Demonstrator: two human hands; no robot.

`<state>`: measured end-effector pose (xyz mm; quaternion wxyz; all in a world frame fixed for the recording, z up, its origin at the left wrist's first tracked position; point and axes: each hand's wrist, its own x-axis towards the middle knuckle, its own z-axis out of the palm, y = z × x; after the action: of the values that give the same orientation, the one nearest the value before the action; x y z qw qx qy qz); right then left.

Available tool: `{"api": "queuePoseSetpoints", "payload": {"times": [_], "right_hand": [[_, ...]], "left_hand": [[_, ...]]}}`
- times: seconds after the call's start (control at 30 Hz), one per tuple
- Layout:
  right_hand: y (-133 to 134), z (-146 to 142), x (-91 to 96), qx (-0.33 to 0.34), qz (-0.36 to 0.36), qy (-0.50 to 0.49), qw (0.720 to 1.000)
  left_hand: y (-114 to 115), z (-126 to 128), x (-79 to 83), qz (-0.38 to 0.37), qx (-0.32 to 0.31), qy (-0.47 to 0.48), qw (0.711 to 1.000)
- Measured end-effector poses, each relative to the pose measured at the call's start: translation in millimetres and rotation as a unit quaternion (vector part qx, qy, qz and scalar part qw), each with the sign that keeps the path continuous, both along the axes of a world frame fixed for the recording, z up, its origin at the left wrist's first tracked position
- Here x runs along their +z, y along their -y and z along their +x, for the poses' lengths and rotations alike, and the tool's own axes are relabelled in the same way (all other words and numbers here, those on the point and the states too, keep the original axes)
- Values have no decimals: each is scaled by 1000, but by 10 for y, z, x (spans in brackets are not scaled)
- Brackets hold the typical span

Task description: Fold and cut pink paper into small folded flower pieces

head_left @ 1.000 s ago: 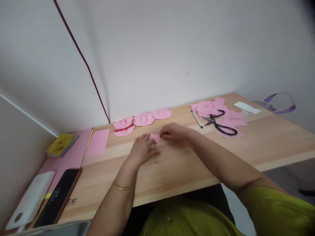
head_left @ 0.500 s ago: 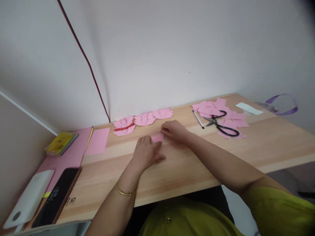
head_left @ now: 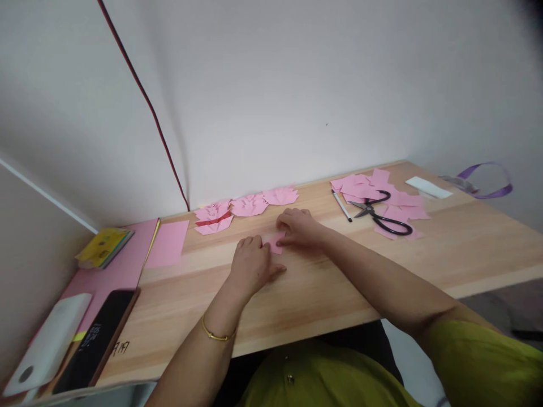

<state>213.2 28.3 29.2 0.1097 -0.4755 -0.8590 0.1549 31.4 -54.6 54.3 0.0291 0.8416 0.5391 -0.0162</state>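
Note:
A small piece of pink paper (head_left: pixel 275 244) lies on the wooden table between my two hands, partly covered by the fingers. My left hand (head_left: pixel 253 262) grips its left side with curled fingers, the thumb pointing right just below. At the right side, my right hand (head_left: pixel 299 227) pinches the paper with fingers bent round. Behind them, along the wall, sit several folded pink paper pieces (head_left: pixel 248 204), one crossed by a red strip (head_left: pixel 214 219).
On the right lie black-handled scissors (head_left: pixel 377 213), a white pen (head_left: pixel 341 206), a pile of pink paper pieces (head_left: pixel 360 185) and a white strip (head_left: pixel 428 187). Left are pink sheets (head_left: pixel 167 243), a yellow packet (head_left: pixel 104 247), a dark phone (head_left: pixel 99 339) and a white device (head_left: pixel 48 345).
My right fingers have shifted slightly down over the paper, and the paper's visible part has changed shape and sits a little lower. The left hand has moved slightly right.

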Motion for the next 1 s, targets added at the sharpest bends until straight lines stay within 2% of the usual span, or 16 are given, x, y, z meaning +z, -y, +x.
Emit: {"api": "queuePoseSetpoints", "payload": {"times": [0.2,0.4,0.53,0.8,1.0], "right_hand": [[89,-68,47,20,-24,10,999],[102,-82,59,-3,-43,-18,999],[98,-83,64,4,-29,-7,1000],[137,-93,137,15,-25,29,999],[141,-78,153,42,-21,28,999]], "left_hand": [[13,11,23,3,6,0,1000],[9,11,52,3,12,0,1000],[-17,23,46,-6,19,-9,1000],[-111,-15,-108,13,29,5,999],[-145,-43,-189,37,-4,43,998]]}}
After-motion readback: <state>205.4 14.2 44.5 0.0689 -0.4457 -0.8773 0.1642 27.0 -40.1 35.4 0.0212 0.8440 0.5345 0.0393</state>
